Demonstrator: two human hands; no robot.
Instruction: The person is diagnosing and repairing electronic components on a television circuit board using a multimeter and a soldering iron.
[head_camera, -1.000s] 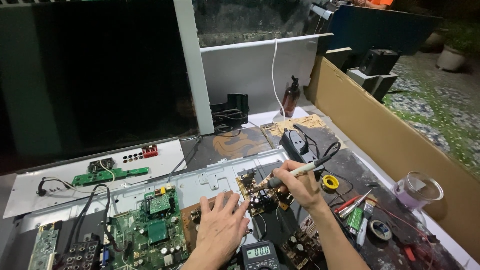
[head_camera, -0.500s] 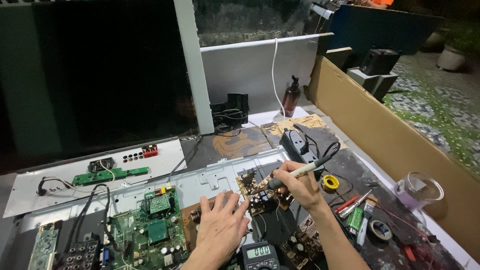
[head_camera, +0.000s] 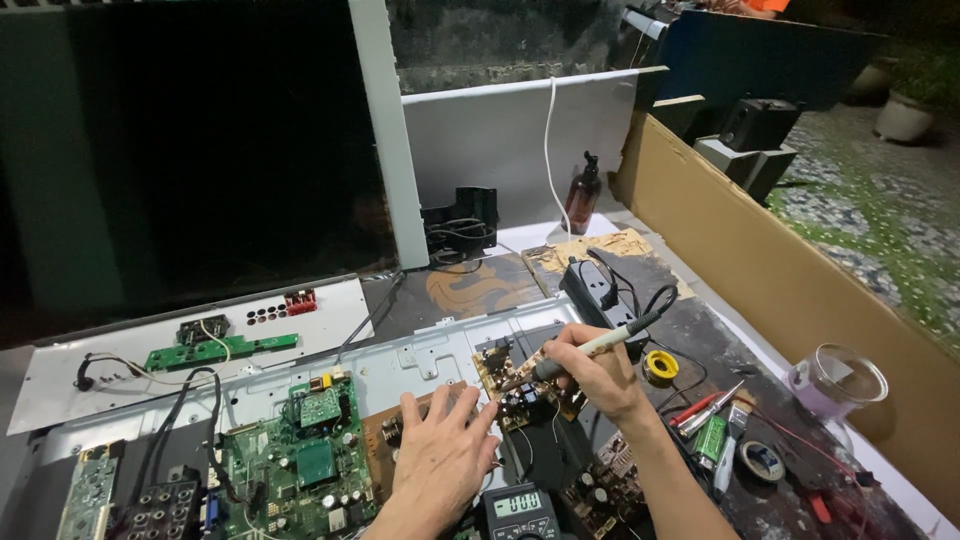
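- Overhead, from the head view: right hand (head_camera: 598, 372) wrapped around a soldering iron (head_camera: 590, 350) like a pen, tip down on the small brown circuit board (head_camera: 525, 385) lying on the grey metal chassis (head_camera: 440, 350).
- Left hand (head_camera: 440, 455) spread flat, palm down, fingers splayed across the near edge of that brown board, pressing it to the chassis; nothing pinched.
- Likely trouble: hot tip very near the left fingertips, so a slip of the wrist could burn them; holding too long on one joint could lift a pad or bridge two neighbours.
- Iron's black cord (head_camera: 650, 300) looping back over the power strip (head_camera: 590, 290); a snag there could tug the tip off its spot.
- Around: green circuit board (head_camera: 300, 460) just left of the brown one, with black cables crossing it; multimeter (head_camera: 518, 508) touching close below the hands.
- Yellow solder spool (head_camera: 660, 367) just right of the right hand; tape roll (head_camera: 763, 460) and pens farther right.
- Glass jar (head_camera: 838, 380) near the cardboard wall (head_camera: 790, 270); brown pump bottle (head_camera: 583, 195) well back.
- Crowded bench: little free room for either wrist to move.
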